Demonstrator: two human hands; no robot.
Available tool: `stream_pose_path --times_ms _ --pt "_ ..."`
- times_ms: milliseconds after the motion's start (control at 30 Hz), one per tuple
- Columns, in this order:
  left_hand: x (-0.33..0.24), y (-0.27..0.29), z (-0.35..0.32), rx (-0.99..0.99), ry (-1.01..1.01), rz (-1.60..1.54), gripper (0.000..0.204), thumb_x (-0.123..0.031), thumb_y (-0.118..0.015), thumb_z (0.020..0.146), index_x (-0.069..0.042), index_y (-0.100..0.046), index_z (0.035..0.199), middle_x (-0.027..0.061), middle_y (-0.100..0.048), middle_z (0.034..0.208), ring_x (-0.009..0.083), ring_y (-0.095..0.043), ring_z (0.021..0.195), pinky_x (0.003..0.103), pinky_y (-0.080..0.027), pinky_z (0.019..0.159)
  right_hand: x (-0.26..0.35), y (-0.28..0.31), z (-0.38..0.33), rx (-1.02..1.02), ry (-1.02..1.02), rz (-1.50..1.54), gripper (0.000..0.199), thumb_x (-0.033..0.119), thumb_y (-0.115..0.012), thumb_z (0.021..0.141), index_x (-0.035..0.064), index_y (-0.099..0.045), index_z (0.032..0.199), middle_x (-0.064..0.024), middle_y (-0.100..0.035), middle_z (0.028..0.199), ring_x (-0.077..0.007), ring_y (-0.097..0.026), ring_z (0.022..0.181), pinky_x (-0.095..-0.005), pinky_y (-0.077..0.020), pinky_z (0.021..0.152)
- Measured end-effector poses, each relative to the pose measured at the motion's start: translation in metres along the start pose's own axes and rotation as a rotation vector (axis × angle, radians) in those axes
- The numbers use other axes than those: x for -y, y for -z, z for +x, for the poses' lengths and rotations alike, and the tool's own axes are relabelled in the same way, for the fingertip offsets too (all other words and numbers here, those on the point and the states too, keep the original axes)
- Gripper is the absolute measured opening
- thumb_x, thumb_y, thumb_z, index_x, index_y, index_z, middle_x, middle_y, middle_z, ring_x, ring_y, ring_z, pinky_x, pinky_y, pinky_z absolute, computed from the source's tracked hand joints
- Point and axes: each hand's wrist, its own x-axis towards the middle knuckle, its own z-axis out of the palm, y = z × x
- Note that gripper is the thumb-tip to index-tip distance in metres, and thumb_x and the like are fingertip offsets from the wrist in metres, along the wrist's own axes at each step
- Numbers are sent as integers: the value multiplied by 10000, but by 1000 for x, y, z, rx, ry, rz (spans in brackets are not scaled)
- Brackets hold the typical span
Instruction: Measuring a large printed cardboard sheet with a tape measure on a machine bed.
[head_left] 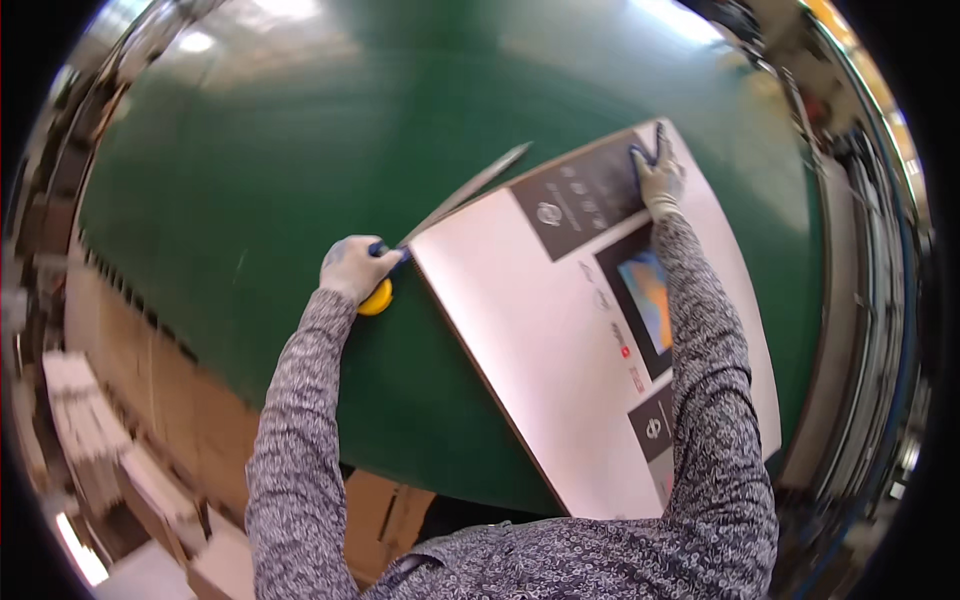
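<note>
A large flat printed cardboard sheet (pixel 540 340), white with dark panels and a colourful picture, lies on a green table (pixel 300 150). My gloved left hand (pixel 355 268) grips a tool with a yellow handle end (pixel 377 298) at the sheet's near left corner. A long thin strip (pixel 470 190) runs from that hand up along the sheet's top edge. My gloved right hand (pixel 658 175) presses flat on the sheet's far corner, fingers spread over a dark panel.
Stacks of brown cardboard (pixel 150 400) stand to the left below the table edge. Pale flat pieces (pixel 90 430) lie piled at the lower left. Metal framing (pixel 870 300) curves along the right side.
</note>
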Motion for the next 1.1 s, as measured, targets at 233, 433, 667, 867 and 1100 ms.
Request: stream_pose_path --times_ms 233,433,667,867,1100 --pt "-2 -13 -7 -131 -183 24 349 -361 -585 717 -18 -582 651 189 -560 688 356 -541 667 415 -415 602 -21 176 -172 -94 53 12 611 281 -635 718 68 -405 1242 -210 -446 1202 -354 -423 1109 -400 -348 935" --pt "3 -20 -8 -187 -222 4 334 -323 -604 719 5 -584 660 189 -561 644 326 -547 620 383 -422 598 -28 365 -472 -137 -512 -155 573 214 -641 719 36 -424 1219 -187 -433 1217 -314 -431 1115 -362 -347 941" --pt "53 -59 -25 -32 -329 -947 248 -229 -557 805 -2 -629 872 61 -628 864 165 -568 695 301 -436 601 -39 422 -687 -266 -1415 961 487 283 -586 797 42 -452 1199 -98 -487 1188 -225 -491 1047 -331 -397 876" --pt "-52 -137 -364 636 80 -1293 304 -304 -512 832 -75 -591 1016 -64 -410 534 67 -348 407 217 -303 374 -83 399 -694 -61 -1446 1580 348 261 -556 833 93 -493 1132 -68 -561 1030 -159 -545 873 -335 -470 729" --pt "-68 -302 -577 723 42 -1077 251 -74 -533 826 15 -553 1060 73 -606 936 139 -586 760 231 -478 700 -69 363 -716 494 -1323 1382 252 274 -598 806 78 -577 963 -11 -596 819 -147 -578 730 -294 -478 626"
